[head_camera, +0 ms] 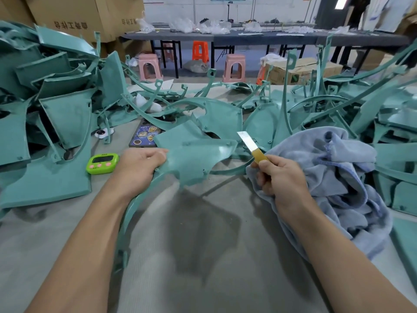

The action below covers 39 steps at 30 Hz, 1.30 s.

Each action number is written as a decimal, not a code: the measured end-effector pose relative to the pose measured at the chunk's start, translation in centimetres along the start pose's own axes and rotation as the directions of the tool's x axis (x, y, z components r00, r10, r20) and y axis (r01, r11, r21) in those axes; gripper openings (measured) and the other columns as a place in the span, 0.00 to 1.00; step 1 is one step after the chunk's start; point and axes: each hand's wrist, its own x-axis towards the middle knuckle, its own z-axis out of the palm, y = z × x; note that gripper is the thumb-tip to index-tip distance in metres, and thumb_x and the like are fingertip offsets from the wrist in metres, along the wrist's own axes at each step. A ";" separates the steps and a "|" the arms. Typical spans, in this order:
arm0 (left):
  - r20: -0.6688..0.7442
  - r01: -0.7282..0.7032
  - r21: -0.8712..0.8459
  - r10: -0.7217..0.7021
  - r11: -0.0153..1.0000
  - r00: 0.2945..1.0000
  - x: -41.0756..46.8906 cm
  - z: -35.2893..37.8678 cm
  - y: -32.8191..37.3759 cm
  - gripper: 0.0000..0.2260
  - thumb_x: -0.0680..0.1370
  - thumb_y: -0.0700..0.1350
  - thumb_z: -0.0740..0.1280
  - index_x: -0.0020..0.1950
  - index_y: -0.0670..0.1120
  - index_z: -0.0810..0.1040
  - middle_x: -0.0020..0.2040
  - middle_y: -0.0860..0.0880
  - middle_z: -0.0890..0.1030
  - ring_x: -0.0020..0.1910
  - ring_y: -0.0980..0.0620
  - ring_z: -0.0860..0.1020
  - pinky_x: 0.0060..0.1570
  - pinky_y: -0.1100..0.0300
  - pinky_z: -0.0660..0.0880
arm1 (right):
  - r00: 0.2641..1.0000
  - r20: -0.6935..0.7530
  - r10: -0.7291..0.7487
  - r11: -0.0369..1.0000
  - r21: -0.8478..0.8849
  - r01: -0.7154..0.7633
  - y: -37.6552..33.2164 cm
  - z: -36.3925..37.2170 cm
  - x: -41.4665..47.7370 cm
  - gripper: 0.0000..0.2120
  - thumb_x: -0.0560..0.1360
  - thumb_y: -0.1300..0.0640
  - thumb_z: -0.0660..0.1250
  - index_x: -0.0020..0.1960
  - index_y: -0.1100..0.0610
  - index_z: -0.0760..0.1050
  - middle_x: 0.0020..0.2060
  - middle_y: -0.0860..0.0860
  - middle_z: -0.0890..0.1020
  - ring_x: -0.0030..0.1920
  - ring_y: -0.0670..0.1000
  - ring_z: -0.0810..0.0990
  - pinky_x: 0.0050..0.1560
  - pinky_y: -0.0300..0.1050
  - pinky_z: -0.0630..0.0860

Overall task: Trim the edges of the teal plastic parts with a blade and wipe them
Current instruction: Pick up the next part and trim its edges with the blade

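Teal part (191, 159), blade (247, 141), blue cloth (327, 166)

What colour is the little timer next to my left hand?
The timer is lime green with pink buttons, clearest in the head view.

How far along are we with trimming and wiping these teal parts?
Done: unclear; the stacked panels at left may be finished. In hand: the left hand holds a teal part, the right hand grips the blade beside its corner; the blue cloth lies against that hand. Left: likely the tangled pile at right.
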 end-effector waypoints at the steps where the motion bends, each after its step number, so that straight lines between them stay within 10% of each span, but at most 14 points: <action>1: -0.068 -0.030 -0.026 0.028 0.999 0.997 -0.2 -0.3 0.5 0.10 0.81 0.46 0.67 0.48 0.57 0.88 0.43 0.54 0.88 0.39 0.55 0.83 0.49 0.51 0.80 | 1.000 0.001 0.012 1.000 0.011 -0.012 -0.1 0.0 0.0 0.15 0.83 0.65 0.60 0.42 0.63 0.80 0.24 0.53 0.72 0.21 0.45 0.65 0.21 0.35 0.62; 8: -0.512 -0.315 0.311 0.437 0.897 0.740 -2.2 -0.9 3.5 0.17 0.80 0.54 0.62 0.69 0.58 0.76 0.29 0.59 0.80 0.29 0.59 0.75 0.41 0.57 0.78 | 0.994 0.083 0.070 0.994 0.081 -0.077 0.1 0.2 -0.1 0.19 0.83 0.65 0.60 0.37 0.60 0.82 0.27 0.57 0.75 0.21 0.46 0.67 0.22 0.36 0.64; 14: -0.442 -0.395 0.698 0.793 0.597 0.418 -3.7 1.6 4.5 0.17 0.85 0.54 0.61 0.70 0.50 0.78 0.29 0.45 0.80 0.25 0.43 0.75 0.28 0.52 0.73 | 0.991 0.072 0.115 0.978 0.166 -0.126 -0.2 0.2 0.6 0.23 0.83 0.65 0.60 0.34 0.55 0.85 0.28 0.54 0.78 0.27 0.50 0.70 0.24 0.38 0.64; 19: -0.083 -0.493 0.657 0.705 0.571 0.705 -4.8 5.0 4.1 0.25 0.72 0.63 0.67 0.68 0.57 0.78 0.26 0.55 0.73 0.27 0.49 0.74 0.29 0.61 0.66 | 0.975 0.092 0.204 0.899 0.375 -0.224 -0.3 0.2 0.8 0.13 0.85 0.63 0.59 0.46 0.62 0.78 0.28 0.54 0.79 0.26 0.47 0.73 0.23 0.36 0.66; 25: 0.010 -0.362 0.620 0.455 0.696 0.891 -3.5 5.4 2.4 0.07 0.76 0.55 0.68 0.39 0.56 0.74 0.32 0.55 0.75 0.37 0.45 0.75 0.30 0.56 0.64 | 0.989 0.042 0.143 0.936 0.319 -0.148 -0.3 0.4 0.6 0.12 0.85 0.63 0.58 0.46 0.61 0.77 0.28 0.53 0.80 0.24 0.49 0.72 0.26 0.40 0.69; 31: -0.063 -0.223 0.453 0.281 0.863 0.958 -2.3 5.0 1.5 0.14 0.79 0.52 0.70 0.37 0.69 0.75 0.31 0.61 0.78 0.33 0.56 0.74 0.30 0.60 0.64 | 0.993 0.025 0.116 0.961 0.250 -0.118 -0.2 0.4 0.5 0.13 0.85 0.62 0.58 0.47 0.61 0.77 0.29 0.54 0.81 0.24 0.50 0.73 0.29 0.44 0.68; 39: -0.167 -0.199 0.384 0.280 0.902 0.945 -2.4 5.3 1.7 0.15 0.72 0.61 0.63 0.41 0.50 0.78 0.34 0.53 0.79 0.39 0.47 0.77 0.40 0.49 0.75 | 0.999 -0.025 -0.039 0.992 0.122 0.042 -0.8 0.7 -0.6 0.12 0.84 0.63 0.59 0.46 0.61 0.79 0.30 0.55 0.81 0.25 0.50 0.72 0.25 0.39 0.68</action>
